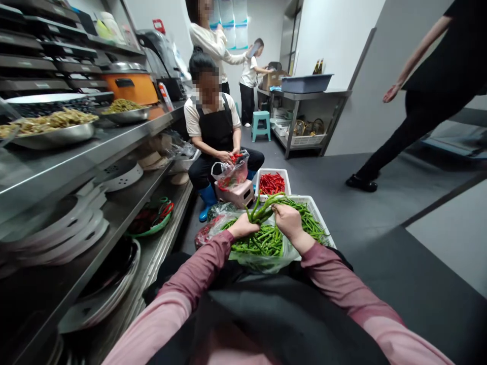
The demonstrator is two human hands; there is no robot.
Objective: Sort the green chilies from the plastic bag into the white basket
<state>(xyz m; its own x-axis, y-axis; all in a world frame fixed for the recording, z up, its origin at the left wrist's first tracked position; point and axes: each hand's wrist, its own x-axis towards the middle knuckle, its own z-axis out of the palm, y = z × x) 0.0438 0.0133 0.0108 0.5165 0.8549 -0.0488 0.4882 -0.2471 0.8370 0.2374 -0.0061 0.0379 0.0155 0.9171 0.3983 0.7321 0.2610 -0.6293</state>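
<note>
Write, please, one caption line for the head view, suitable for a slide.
Both hands, left hand and right hand, grip a bunch of green chillies over a clear bag.

Both arms reach forward in pink sleeves, elbows bent, forearms converging toward the middle. The left hand (243, 226) is curled closed — knuckles up. The right hand (288, 219) sits just beside it, fingers folded inward — the 2 nearly touching.

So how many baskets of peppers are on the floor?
2. A white basket of red chillies sits by the seated co-worker; a white basket of green peppers lies under the right hand. More may be hidden.
</note>
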